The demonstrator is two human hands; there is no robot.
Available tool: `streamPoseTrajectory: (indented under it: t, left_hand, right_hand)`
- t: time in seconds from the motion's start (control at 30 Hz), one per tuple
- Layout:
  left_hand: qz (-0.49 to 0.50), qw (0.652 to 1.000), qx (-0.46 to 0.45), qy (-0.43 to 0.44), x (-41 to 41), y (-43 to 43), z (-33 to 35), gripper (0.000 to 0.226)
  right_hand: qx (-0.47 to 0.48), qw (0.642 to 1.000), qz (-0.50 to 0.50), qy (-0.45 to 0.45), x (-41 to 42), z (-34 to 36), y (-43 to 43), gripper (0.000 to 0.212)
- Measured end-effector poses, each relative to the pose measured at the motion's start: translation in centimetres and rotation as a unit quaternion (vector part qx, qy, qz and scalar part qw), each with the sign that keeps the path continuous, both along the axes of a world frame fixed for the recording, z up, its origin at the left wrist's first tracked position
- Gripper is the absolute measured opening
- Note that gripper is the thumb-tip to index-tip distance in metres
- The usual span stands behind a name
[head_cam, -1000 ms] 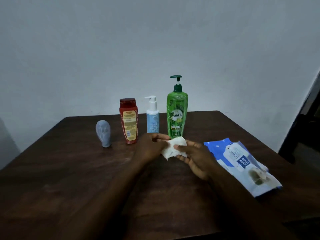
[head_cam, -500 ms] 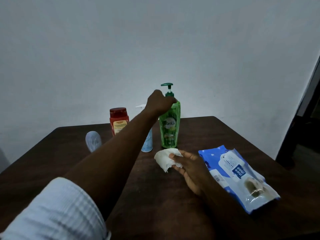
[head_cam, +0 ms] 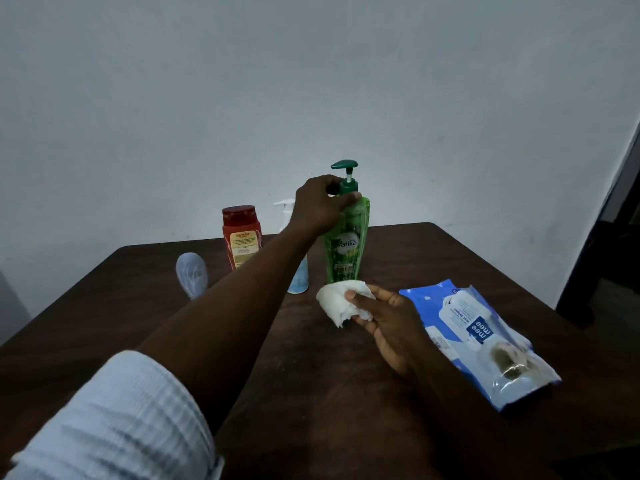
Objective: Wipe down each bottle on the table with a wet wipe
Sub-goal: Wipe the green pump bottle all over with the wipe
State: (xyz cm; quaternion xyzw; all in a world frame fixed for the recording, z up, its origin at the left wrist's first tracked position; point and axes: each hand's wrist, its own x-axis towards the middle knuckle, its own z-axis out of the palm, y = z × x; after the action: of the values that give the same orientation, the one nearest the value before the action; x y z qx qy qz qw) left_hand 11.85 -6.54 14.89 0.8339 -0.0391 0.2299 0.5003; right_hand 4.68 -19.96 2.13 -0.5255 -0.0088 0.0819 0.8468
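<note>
My left hand (head_cam: 320,206) grips the neck and shoulder of the tall green pump bottle (head_cam: 346,249), which leans slightly to the left at the far middle of the table. My right hand (head_cam: 388,320) pinches a crumpled white wet wipe (head_cam: 337,301) just in front of that bottle's base. A white and light-blue pump bottle (head_cam: 298,277) stands behind my left forearm, mostly hidden. To its left stand a red bottle (head_cam: 241,235) with a yellow label and a small grey-blue bottle (head_cam: 191,275).
A blue wet-wipe pack (head_cam: 474,336) lies on the dark wooden table (head_cam: 104,323) right of my right hand. A pale wall rises behind the table. A dark doorway or piece of furniture shows at the far right edge.
My left hand left the wipe, reached up and took hold of the green bottle's neck, and the bottle now leans. My right hand keeps the wipe. The view has moved closer.
</note>
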Motion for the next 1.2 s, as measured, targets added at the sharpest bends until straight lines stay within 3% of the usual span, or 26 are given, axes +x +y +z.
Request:
streamPoseTrajectory:
  t: [0.13, 0.33, 0.47, 0.6, 0.73, 0.87, 0.93, 1.03, 1.13, 1.2]
  left_hand:
    - [-0.012, 0.999, -0.005, -0.033, -2.8, 2.1, 0.4, 0.027]
    - [-0.050, 0.996, -0.076, -0.026, -8.0, 6.2, 1.1, 0.028]
    - [-0.057, 0.993, -0.100, 0.018, -10.6, 7.8, -0.1, 0.033]
    - [-0.052, 0.992, -0.106, 0.048, -11.7, 8.9, -1.3, 0.034]
    - [-0.056, 0.989, -0.121, 0.060, -12.2, 9.1, -1.6, 0.036]
    - [-0.061, 0.986, -0.145, 0.062, -12.3, 9.2, -2.1, 0.036]
    - [-0.068, 0.981, -0.172, 0.060, -12.1, 9.4, -2.7, 0.039]
    - [-0.090, 0.971, -0.209, 0.070, -11.9, 9.6, -3.5, 0.032]
    - [-0.187, 0.926, -0.318, 0.083, -11.9, 8.7, -4.0, 0.015]
    - [-0.223, 0.890, -0.388, 0.092, -11.8, 8.3, -4.5, 0.026]
  right_hand:
    - [0.021, 0.999, -0.025, -0.027, -0.9, 1.2, -0.4, 0.027]
    - [0.007, 0.983, -0.056, -0.175, -3.2, 6.4, -1.3, 0.022]
    - [-0.053, 0.952, -0.113, -0.279, -4.1, 9.7, -0.9, 0.022]
    - [-0.181, 0.880, -0.181, -0.401, -4.2, 10.5, 1.1, 0.020]
    - [-0.274, 0.760, -0.225, -0.544, -3.8, 8.9, 3.6, 0.035]
    - [-0.369, 0.644, -0.188, -0.643, -2.8, 5.7, 5.3, 0.043]
    - [-0.402, 0.622, -0.153, -0.654, -2.7, 4.3, 5.4, 0.041]
    - [-0.432, 0.616, -0.105, -0.650, -3.4, 3.7, 5.2, 0.046]
    - [-0.415, 0.626, -0.103, -0.652, -3.6, 3.9, 5.3, 0.042]
    - [-0.408, 0.622, -0.120, -0.658, -3.0, 3.7, 5.4, 0.037]
